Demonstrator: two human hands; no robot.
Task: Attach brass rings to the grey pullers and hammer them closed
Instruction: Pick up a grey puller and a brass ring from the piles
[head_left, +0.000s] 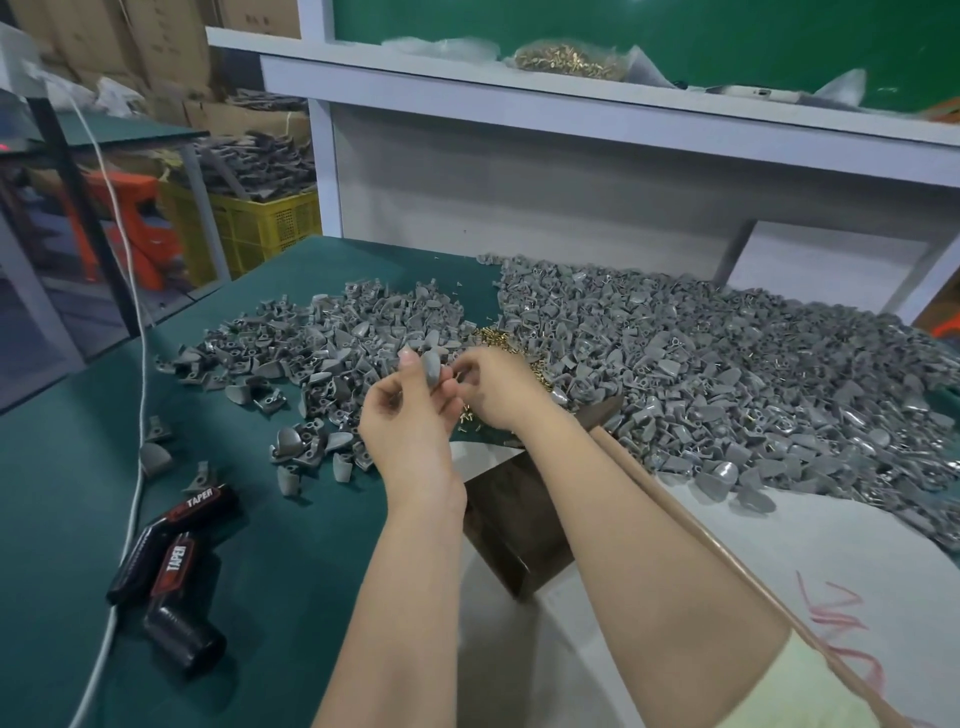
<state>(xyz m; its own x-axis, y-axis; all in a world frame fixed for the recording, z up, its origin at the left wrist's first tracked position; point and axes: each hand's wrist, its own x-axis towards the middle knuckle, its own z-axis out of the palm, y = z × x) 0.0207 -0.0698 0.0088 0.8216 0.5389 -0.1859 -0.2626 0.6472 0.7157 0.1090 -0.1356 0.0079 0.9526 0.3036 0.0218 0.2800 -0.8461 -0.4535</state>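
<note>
"Which step is this person working on?"

"Fitting the ring, I'd say. The left hand (410, 415) is gripping one grey puller (431, 368) above the counter (260, 545), fingers curled round it. The right hand (496, 387) is pinching at the puller's edge. What it's holding is too small for me to make out, but it's probably a brass ring."

"Where are the rings coming from?"

"The brass rings (493, 338) are lying in a little heap just beyond the hands, between the two grey piles of pullers (727, 374)."

"And the hammering?"

"Not yet, I'm guessing. The hammer (688, 525) is lying untouched under the right forearm, beside the dark block (511, 525). The ring is needing threading through the puller first. Then the piece is wanting that block under it, and the right hand is needing to be free for the handle."
</note>
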